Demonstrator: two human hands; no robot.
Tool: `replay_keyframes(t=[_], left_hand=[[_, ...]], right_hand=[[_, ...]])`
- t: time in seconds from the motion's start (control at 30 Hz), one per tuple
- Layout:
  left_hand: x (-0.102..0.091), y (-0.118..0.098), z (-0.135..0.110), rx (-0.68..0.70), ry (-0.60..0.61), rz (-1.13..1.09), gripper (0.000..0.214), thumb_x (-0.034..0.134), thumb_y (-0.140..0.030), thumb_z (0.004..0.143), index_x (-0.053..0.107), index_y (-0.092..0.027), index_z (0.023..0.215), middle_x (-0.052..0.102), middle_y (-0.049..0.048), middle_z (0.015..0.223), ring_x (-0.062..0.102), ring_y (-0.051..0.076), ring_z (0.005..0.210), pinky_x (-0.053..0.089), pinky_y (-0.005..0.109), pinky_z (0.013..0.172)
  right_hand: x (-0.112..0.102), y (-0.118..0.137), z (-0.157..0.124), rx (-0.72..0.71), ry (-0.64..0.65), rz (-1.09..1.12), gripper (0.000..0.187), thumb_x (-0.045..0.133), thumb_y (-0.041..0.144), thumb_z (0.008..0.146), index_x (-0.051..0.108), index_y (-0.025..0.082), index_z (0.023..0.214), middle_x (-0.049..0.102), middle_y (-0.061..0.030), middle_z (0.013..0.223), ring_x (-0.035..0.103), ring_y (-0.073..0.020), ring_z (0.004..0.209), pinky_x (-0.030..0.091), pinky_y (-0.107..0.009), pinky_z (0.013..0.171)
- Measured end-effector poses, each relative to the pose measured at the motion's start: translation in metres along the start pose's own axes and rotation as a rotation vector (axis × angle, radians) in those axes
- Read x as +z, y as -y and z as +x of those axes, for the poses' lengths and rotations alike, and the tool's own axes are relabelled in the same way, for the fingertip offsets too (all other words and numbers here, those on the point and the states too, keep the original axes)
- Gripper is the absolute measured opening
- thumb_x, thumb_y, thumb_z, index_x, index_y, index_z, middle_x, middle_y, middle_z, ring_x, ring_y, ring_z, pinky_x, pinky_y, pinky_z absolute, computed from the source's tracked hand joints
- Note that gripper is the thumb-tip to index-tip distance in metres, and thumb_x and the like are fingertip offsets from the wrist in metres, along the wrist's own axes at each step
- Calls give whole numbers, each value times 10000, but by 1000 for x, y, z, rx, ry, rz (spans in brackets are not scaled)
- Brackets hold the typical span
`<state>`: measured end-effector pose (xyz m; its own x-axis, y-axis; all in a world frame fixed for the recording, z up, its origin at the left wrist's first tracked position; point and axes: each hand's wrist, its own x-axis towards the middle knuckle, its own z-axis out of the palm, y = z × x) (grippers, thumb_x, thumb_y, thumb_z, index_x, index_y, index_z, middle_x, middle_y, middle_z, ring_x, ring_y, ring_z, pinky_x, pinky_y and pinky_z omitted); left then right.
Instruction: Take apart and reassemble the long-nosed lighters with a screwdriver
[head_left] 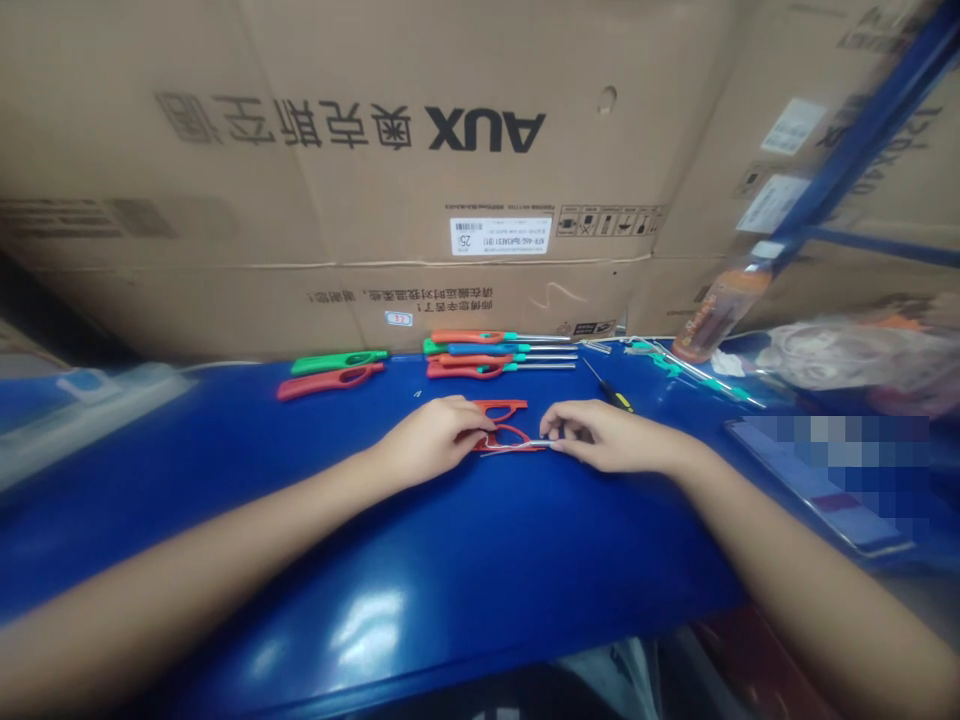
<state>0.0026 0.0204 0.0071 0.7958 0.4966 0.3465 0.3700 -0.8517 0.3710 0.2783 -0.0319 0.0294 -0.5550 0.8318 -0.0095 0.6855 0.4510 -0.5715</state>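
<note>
On the blue table, two orange casing halves of long-reach lighters lie between my hands, the far one (504,407) just beyond the near one (513,433). My left hand (439,438) is closed, its thumb and fingers pinching the left end of the near half; its fingers hide that end. A thin pale wire (506,446) runs along the near half. At the right end, my right hand (596,435) is closed in a pinch on a slim metal tube (538,442), which lines up with the casing. Inner parts are too small to make out.
Beyond my hands lie several lighters with metal tubes (487,352). Green (330,363) and red (326,381) handles sit left. A screwdriver (617,397), loose tubes (701,375), an orange bottle (720,310) and a phone-like device (817,490) are right. A large carton (360,200) stands behind.
</note>
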Motion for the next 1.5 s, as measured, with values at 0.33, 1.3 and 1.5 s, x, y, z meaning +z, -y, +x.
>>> replay_keyframes(t=[0.33,1.3,1.5], left_hand=[[-4,5,2,-28,17,-25,254,618,-105,883,774,-198,1060,782,67,1023,730,223,924,563,344,860],[-3,5,1,-9,-12,-3,214,667,-82,868,786,-178,1019,793,61,985,748,199,882,578,297,820],[-3,4,1,18,-28,1,194,681,-82,863,786,-169,1001,794,64,972,749,194,877,581,291,823]], right_hand=[[-4,-6,2,-134,-47,-123,175,542,269,960,703,198,962,667,-83,1000,628,-207,908,490,-343,824],[2,1,3,-143,-51,-398,175,538,133,939,703,181,967,684,-77,970,637,-210,906,468,-344,828],[3,0,2,-103,-78,-357,93,585,139,909,649,176,965,680,-69,958,611,-204,878,461,-338,803]])
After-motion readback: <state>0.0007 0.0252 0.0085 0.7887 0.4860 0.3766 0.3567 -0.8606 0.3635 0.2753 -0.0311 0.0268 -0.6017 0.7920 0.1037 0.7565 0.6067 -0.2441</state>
